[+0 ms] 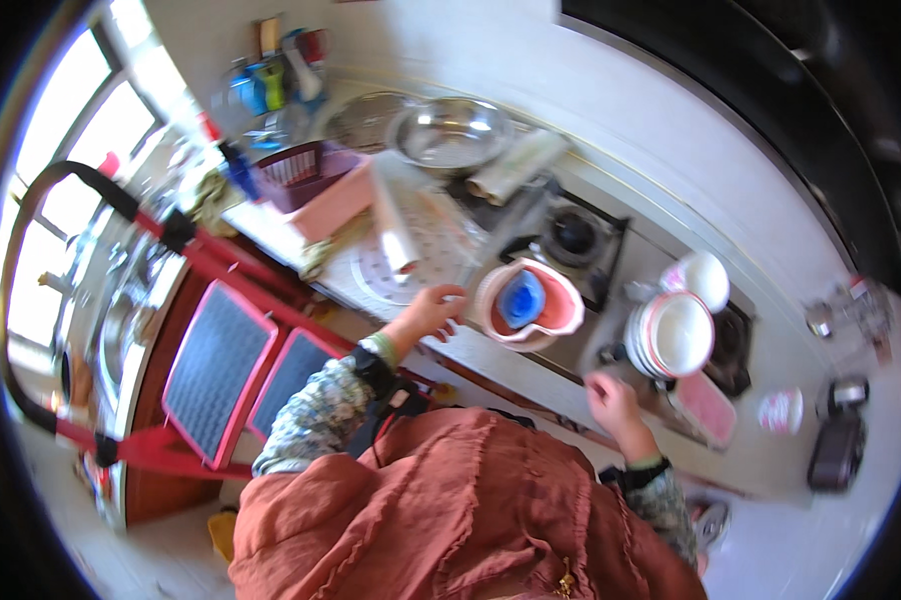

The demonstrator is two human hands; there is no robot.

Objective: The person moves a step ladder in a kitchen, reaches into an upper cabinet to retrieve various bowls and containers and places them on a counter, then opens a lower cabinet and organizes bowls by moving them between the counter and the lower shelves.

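Note:
My left hand (437,309) hovers at the counter's front edge with its fingers loosely bent and apart, and nothing shows in it. Just to its right stands a stack of pinkish-white basins (570,324) with wavy rims, a small blue leaf-shaped dish (521,298) lying inside. My right hand (614,409) is curled near the front of the gas stove; its fingertips are partly hidden. Beyond this hand is a stack of white bowls (679,334) with red rims. A pink rectangular container (705,411) sits close by, partly behind the bowls.
At the back stand stainless steel basins (450,133) and a wrapped roll (522,165). A pink bin (338,202) holds a purple basket (308,176). A red folding step stool (222,375) is at my left. A gas burner (574,232) lies behind the basins; a dark range hood (750,97) juts out above.

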